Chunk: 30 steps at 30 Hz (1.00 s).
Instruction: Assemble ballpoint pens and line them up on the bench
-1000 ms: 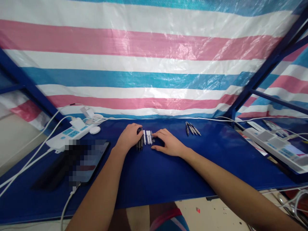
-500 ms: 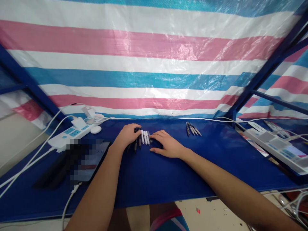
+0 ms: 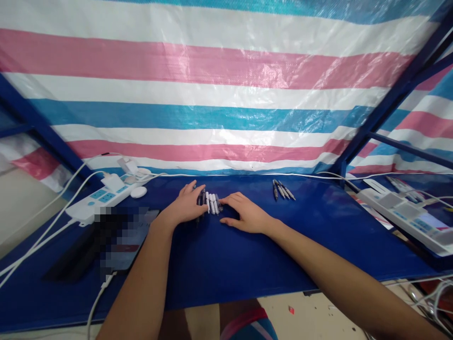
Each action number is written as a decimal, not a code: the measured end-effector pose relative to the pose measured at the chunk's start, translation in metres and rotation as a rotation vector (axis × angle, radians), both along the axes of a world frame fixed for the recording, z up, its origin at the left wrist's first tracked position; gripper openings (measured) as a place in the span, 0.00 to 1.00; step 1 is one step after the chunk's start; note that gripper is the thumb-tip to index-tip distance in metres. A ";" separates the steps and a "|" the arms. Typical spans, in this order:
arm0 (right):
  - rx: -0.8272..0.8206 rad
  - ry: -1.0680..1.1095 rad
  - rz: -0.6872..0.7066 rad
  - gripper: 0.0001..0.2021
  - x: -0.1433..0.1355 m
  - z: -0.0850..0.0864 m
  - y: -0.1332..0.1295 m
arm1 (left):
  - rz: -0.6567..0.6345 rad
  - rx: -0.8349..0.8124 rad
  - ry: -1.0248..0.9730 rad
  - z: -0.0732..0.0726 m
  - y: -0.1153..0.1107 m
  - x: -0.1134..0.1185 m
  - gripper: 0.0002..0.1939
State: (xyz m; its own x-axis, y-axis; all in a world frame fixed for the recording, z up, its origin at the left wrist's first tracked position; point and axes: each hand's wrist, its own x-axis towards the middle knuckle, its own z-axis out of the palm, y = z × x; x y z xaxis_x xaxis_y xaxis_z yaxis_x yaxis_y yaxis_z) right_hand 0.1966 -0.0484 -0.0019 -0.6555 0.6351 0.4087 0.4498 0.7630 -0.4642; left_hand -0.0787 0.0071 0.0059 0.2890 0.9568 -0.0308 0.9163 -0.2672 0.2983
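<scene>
A row of white pens (image 3: 212,203) lies on the blue tabletop between my two hands. Against its left side are dark pens (image 3: 202,199), partly covered by my left hand (image 3: 182,204). That hand rests over them with its fingers spread and its thumb reaching toward the white pens. From the other side my right hand (image 3: 246,213) touches the right end of the row with its fingertips, where a greyish pen partly shows. Its fingers are stretched and its thumb lies apart on the table. Neither hand grips a pen.
To the right lies a separate group of several dark and grey pens (image 3: 283,190). A white power strip (image 3: 102,196) with plugs and cables stands at the left, near a partly blurred phone (image 3: 132,243). A white device (image 3: 406,219) sits far right.
The fingers of my left hand have opened out from a curled position over the dark pens, and these now lie closer against the white ones. My right hand has stayed nearly still.
</scene>
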 end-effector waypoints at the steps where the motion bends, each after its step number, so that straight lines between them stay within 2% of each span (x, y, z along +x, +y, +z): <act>1: 0.001 -0.001 0.000 0.27 0.000 0.000 0.000 | -0.003 0.000 -0.008 0.001 -0.001 0.000 0.46; 8: -0.012 -0.018 0.041 0.28 -0.002 0.002 -0.002 | -0.009 -0.002 -0.051 0.006 -0.004 0.001 0.48; 15: -0.019 -0.043 0.086 0.31 -0.003 0.002 -0.005 | -0.013 -0.014 -0.072 0.004 -0.002 -0.006 0.51; 19: -0.032 -0.046 0.085 0.33 -0.004 0.001 -0.005 | -0.011 -0.024 -0.091 0.004 -0.001 -0.007 0.48; 22: -0.042 -0.033 0.086 0.34 -0.003 -0.002 -0.004 | 0.004 0.032 -0.146 0.004 0.003 -0.007 0.42; 25: -0.041 -0.016 0.082 0.34 -0.001 -0.005 -0.003 | 0.057 0.131 -0.190 0.002 0.009 -0.010 0.36; 30: -0.052 -0.002 0.040 0.34 0.006 -0.007 -0.002 | 0.253 0.202 -0.148 -0.004 0.017 -0.017 0.32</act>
